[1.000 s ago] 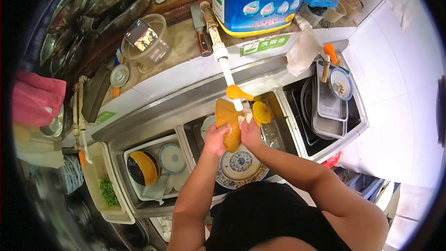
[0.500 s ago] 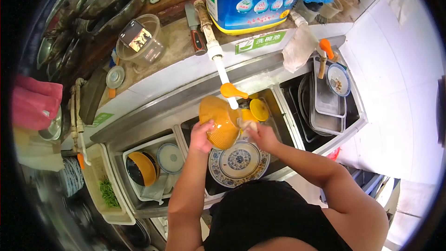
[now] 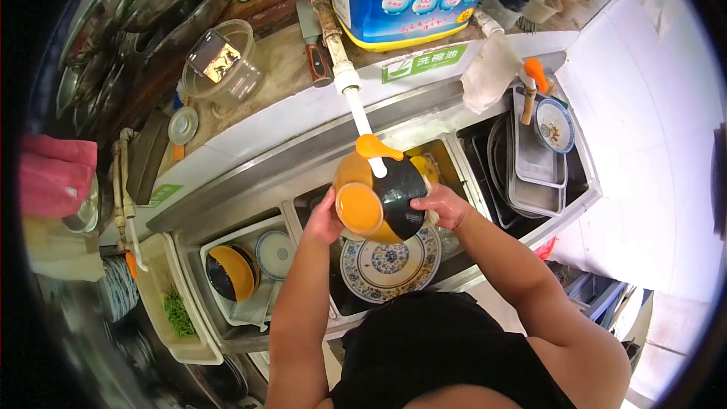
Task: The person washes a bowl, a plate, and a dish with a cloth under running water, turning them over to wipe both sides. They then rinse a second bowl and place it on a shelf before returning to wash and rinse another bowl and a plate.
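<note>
Between my two hands is an orange and black bowl (image 3: 401, 195), tipped so that its outside and round orange base face me. My left hand (image 3: 326, 220) grips its left edge. On the right side my right hand (image 3: 443, 206) holds the bowl, with a pale cloth (image 3: 432, 217) partly visible under the fingers. The white faucet with an orange handle (image 3: 371, 147) hangs right over the bowl. Below, a blue-patterned white plate (image 3: 391, 261) lies in the middle sink, and something yellow shows behind the bowl.
In the left sink a white tub (image 3: 214, 309) holds another orange and black bowl and a small plate. Trays (image 3: 539, 201) and a blue-rimmed bowl (image 3: 553, 127) fill the right sink. A blue detergent jug (image 3: 405, 7), a knife (image 3: 316, 60) and a phone (image 3: 214, 55) sit on the ledge.
The bowl has turned so its base and black side now show. My right hand has moved from the rim to the bowl's outer right side.
</note>
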Motion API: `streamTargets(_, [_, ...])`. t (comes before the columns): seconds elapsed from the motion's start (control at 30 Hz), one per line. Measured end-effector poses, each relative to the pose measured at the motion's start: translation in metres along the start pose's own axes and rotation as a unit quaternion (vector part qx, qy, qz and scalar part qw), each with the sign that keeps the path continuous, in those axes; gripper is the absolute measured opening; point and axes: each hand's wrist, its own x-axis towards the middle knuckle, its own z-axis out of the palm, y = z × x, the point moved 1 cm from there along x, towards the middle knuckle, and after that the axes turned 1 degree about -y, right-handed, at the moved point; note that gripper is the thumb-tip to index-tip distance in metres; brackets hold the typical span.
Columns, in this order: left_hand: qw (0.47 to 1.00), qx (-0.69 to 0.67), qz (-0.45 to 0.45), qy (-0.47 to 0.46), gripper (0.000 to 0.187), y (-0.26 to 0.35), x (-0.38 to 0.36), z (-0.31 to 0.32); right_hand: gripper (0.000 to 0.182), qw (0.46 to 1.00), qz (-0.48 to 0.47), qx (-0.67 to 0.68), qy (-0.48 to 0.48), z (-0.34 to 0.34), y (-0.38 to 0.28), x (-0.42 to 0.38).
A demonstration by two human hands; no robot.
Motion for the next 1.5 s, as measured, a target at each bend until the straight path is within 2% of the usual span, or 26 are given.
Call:
streamTargets(0.17, [0.987,0.118,-0.091,0.065,0.056,0.039,0.022,0.078,0.039,0.979,-0.016,-0.201,0.015,0.02,-0.008,-0.003])
streamTargets(0.23, [0.964,0.234,-0.042,0.115,0.055,0.042,0.036,0.097,0.035,0.966,-0.028,-0.255,0.031,0.024,-0.007,0.002])
streamTargets(0.27, [0.924,0.347,0.008,0.162,0.055,0.043,0.039,0.103,0.033,0.96,-0.046,-0.274,0.042,0.02,-0.004,0.007])
streamTargets(0.3, [0.828,0.516,0.14,0.168,0.044,0.035,0.053,0.094,0.03,0.953,-0.062,-0.292,0.053,0.017,0.0,0.012])
streamTargets(0.33, [0.829,0.516,0.139,0.166,0.044,0.028,0.047,0.11,0.03,0.953,-0.062,-0.291,0.055,0.015,0.006,0.018])
streamTargets(0.4, [0.656,0.639,0.361,0.176,0.036,0.01,0.027,0.147,0.027,0.97,-0.124,-0.187,0.097,0.013,0.013,0.031])
streamTargets(0.43, [0.656,0.639,0.361,0.176,0.036,0.008,0.017,0.151,0.025,0.973,-0.136,-0.156,0.106,0.015,0.009,0.031])
streamTargets(0.5, [0.511,0.716,0.47,0.07,0.044,-0.001,-0.002,0.156,0.024,0.98,-0.112,-0.085,0.141,0.017,0.005,0.031])
streamTargets(0.6, [0.491,0.724,0.482,0.053,0.047,-0.03,-0.015,0.126,0.025,0.983,-0.079,0.034,0.16,0.015,0.011,0.031])
streamTargets(0.63, [0.444,0.754,0.482,0.05,0.053,-0.036,-0.018,0.112,0.026,0.984,-0.07,0.081,0.143,0.014,0.015,0.032])
streamTargets(0.67, [0.443,0.754,0.482,0.049,0.053,-0.046,-0.017,0.101,0.028,0.982,-0.062,0.128,0.126,0.013,0.019,0.033])
streamTargets(0.77, [0.604,0.536,0.544,0.229,0.06,-0.064,-0.009,0.077,0.03,0.976,-0.052,0.17,0.125,0.026,0.02,0.028])
streamTargets(0.8, [0.604,0.535,0.544,0.23,0.06,-0.068,0.0,0.069,0.03,0.974,-0.06,0.179,0.127,0.031,0.019,0.025])
streamTargets(0.83, [0.8,0.29,0.48,0.212,0.058,-0.072,0.012,0.055,0.03,0.974,-0.06,0.178,0.127,0.03,0.02,0.023])
streamTargets(0.87, [0.914,0.015,0.368,0.171,0.057,-0.078,0.025,0.043,0.031,0.976,-0.057,0.175,0.113,0.028,0.019,0.021])
streamTargets(0.9, [0.95,-0.016,0.285,0.13,0.051,-0.071,0.029,0.034,0.032,0.979,-0.054,0.172,0.099,0.027,0.018,0.018])
streamTargets(0.93, [0.95,-0.015,0.285,0.127,0.051,-0.059,0.029,0.031,0.032,0.979,-0.056,0.172,0.099,0.025,0.015,0.013])
streamTargets(1.03, [0.994,-0.094,0.032,0.056,0.038,-0.024,0.039,0.027,0.039,0.997,-0.04,0.02,0.066,0.029,0.004,-0.01])
streamTargets(1.07, [0.994,-0.093,0.032,0.052,0.038,-0.018,0.044,0.029,0.039,0.997,-0.043,0.018,0.066,0.027,0.004,-0.014])
streamTargets(1.17, [0.991,0.068,-0.104,0.059,0.054,0.002,0.022,0.062,0.036,0.962,-0.076,-0.248,0.086,0.001,0.024,-0.013])
streamTargets(1.2, [0.99,0.069,-0.103,0.06,0.054,0.002,0.006,0.086,0.036,0.962,-0.076,-0.247,0.084,0.002,0.028,-0.014])
streamTargets(1.27, [0.933,0.326,-0.057,0.144,0.075,-0.009,-0.018,0.128,0.036,0.874,-0.051,-0.468,0.124,0.011,0.034,-0.013])
streamTargets(1.3, [0.94,0.321,-0.028,0.109,0.089,-0.031,-0.009,0.107,0.03,0.832,-0.076,-0.534,0.13,0.021,0.04,-0.015])
streamTargets(1.33, [0.939,0.307,-0.029,0.151,0.084,-0.039,-0.027,0.129,0.03,0.833,-0.079,-0.532,0.129,0.026,0.048,-0.015])
streamTargets(1.4, [0.963,0.214,-0.012,0.163,0.069,-0.056,-0.027,0.115,0.029,0.675,-0.192,-0.702,0.12,0.034,0.067,-0.019])
streamTargets(1.5, [0.984,0.103,0.013,0.144,0.061,-0.06,-0.028,0.092,0.035,0.657,-0.189,-0.723,0.101,0.023,0.084,-0.025])
